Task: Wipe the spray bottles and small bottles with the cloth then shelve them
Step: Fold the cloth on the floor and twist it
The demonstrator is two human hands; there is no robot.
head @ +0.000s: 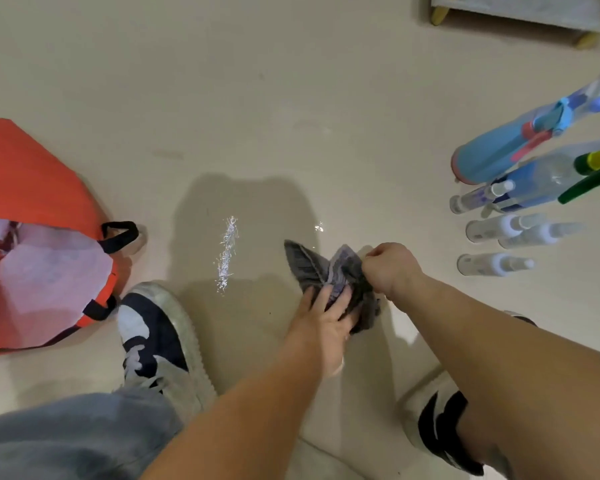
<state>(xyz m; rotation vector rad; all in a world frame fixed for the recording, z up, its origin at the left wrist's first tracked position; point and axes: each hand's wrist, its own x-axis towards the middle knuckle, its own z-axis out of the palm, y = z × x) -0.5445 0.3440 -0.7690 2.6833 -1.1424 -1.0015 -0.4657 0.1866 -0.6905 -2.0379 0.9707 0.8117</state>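
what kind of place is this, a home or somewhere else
Probably a room in a home: a glossy pale floor, low furniture on yellow feet at the far edge, and household spray bottles standing on the floor near a grey cloth.

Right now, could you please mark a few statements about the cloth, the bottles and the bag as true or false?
1. The left hand and right hand both hold the grey cloth. True.
2. The blue spray bottle is in the right hand. False: it stands on the floor.
3. The small bottles stand at the person's right. True.
4. The orange bag lies among the bottles. False: it lies at the far left.
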